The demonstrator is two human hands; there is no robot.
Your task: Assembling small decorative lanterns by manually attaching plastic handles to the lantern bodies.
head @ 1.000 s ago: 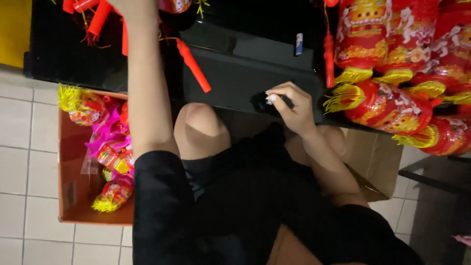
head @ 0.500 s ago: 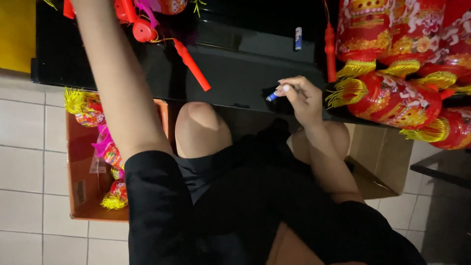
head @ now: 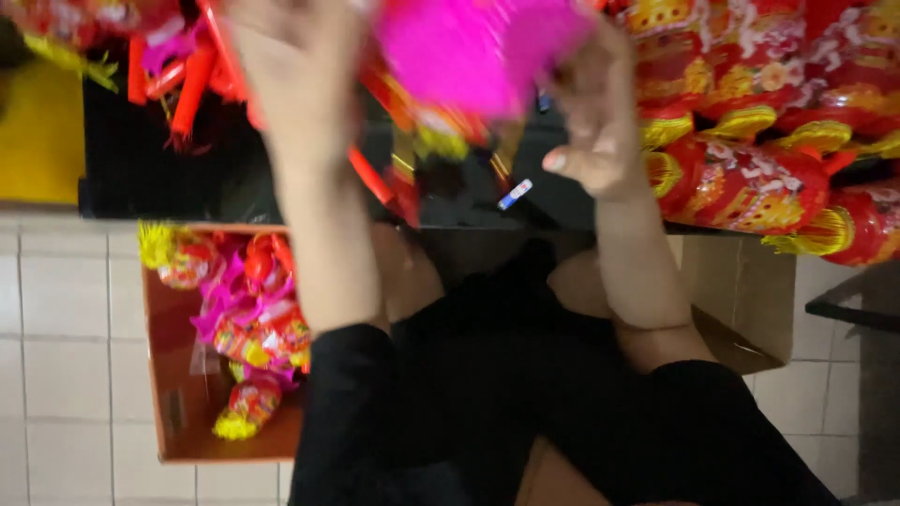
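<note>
1. A bright pink ornament piece (head: 473, 52) is raised between both hands at the top of the head view, above the black table (head: 169, 178). It is heavily blurred; its exact form and long axis cannot be told, though it spreads roughly left to right between the hands.
2. Left hand (head: 295, 70): lifted at the piece's left side, touching or just beside it. Blur hides the fingers; grip cannot be told.
3. Right hand (head: 595, 112): at the piece's right edge, fingers bent and part open, thumb (head: 572, 161) pointing down. Whether it grips the pink material is unclear. Both hands stand about equally near.
4. Below the piece hang red and yellow parts (head: 427, 141), blurred, apparently joined to it.
5. A small blue-and-white object (head: 515, 194) lies on the table, apart from the right hand.
6. Red lanterns with yellow tassels (head: 750, 187) are stacked to the right; a cardboard box (head: 178, 412) of similar decorations stands on the tiled floor (head: 66, 356) to the left.
7. The upper edge of the piece is cut off by the frame.
</note>
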